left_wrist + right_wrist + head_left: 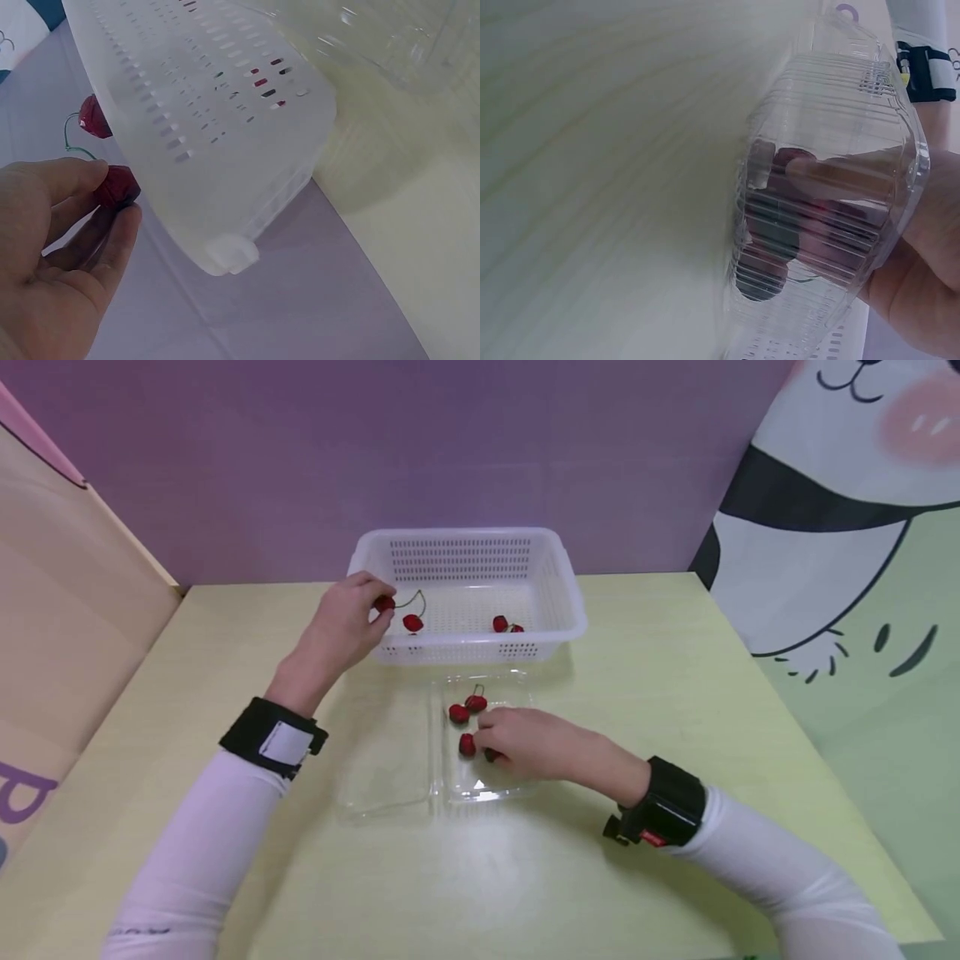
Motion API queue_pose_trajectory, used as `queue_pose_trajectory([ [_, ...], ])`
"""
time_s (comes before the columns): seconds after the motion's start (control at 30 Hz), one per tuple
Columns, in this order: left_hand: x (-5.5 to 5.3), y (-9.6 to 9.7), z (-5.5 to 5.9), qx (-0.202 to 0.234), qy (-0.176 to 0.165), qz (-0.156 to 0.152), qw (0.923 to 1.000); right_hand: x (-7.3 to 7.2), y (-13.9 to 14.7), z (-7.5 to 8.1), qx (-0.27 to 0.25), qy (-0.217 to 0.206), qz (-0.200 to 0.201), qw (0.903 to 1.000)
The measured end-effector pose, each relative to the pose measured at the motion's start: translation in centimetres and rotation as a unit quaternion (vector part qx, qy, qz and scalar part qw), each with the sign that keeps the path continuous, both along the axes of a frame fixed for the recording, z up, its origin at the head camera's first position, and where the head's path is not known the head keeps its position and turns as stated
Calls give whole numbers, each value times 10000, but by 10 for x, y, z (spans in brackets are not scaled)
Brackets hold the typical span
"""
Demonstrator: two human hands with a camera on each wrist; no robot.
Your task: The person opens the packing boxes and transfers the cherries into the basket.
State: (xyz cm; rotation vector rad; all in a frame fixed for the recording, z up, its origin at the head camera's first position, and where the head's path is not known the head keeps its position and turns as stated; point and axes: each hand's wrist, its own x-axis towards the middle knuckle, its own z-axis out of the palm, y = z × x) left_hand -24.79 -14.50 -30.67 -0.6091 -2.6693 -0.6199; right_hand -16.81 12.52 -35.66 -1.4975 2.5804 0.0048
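My left hand (337,622) is at the left end of a white plastic basket (472,639), pinching a red cherry (118,186) between thumb and fingers. A thin green stem joins it to a second cherry (412,623), which dangles lower over the basket. Below, my right hand (536,743) reaches into a clear plastic clamshell box (483,793), its curled fingers holding a dark red cherry (492,754) that they partly cover. Beside those fingers are more cherries (459,714) in the box. The right wrist view shows the fingers through the box's ribbed wall.
Two cherries (500,623) lie in the basket toward its right side. The box's transparent lid (386,768) is folded open flat to the left on the pale wooden table (637,693). A purple wall (450,452) rises behind the basket.
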Motion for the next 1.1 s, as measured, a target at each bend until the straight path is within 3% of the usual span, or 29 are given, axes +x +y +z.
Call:
queue_pose_trajectory([
  [0.57, -4, -6, -3, -186, -274, 359, 9988, 1, 2, 4, -386, 6, 178, 9991],
  [0.77, -1, -6, -4, -118, -324, 361, 9988, 1, 4, 9, -457, -163, 19, 9988],
  [1.1, 13, -3, -3, 86, 73, 83, 9999, 0, 9, 16, -992, -281, 40, 9947],
])
